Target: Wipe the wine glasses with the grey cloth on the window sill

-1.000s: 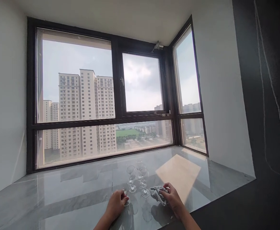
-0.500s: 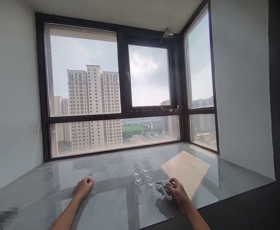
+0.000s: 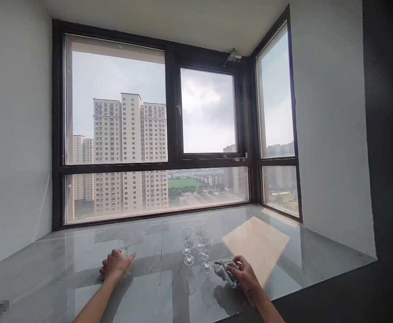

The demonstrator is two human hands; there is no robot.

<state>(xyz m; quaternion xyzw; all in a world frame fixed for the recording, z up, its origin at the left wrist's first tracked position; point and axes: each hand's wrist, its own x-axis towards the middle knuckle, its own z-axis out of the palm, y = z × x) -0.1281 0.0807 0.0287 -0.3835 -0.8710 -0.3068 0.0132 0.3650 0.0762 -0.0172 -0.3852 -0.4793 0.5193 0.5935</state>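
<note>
A clear stemmed glass (image 3: 125, 242) stands upright on the left part of the glossy sill, just beyond my left hand (image 3: 116, 264). That hand has its thumb stretched out to the right and its fingers away to the left; it partly hides the glass's stem and foot. Further right, a crumpled grey cloth (image 3: 226, 271) is pinched in my right hand (image 3: 246, 277), held a little above the sill. Close to the cloth's left side is a cluster of several stemmed glasses, the front ones being one glass (image 3: 188, 242) and another (image 3: 206, 246).
The grey reflective sill (image 3: 169, 296) runs up to a dark window frame (image 3: 149, 167). A white wall (image 3: 11, 134) closes the left side, another wall (image 3: 331, 134) the right. The sill's front edge slants up toward the right.
My left hand's thumb and fingers have spread from their grip on the glass stem; the glass stays standing. My right hand keeps the cloth. The view has shifted slightly.
</note>
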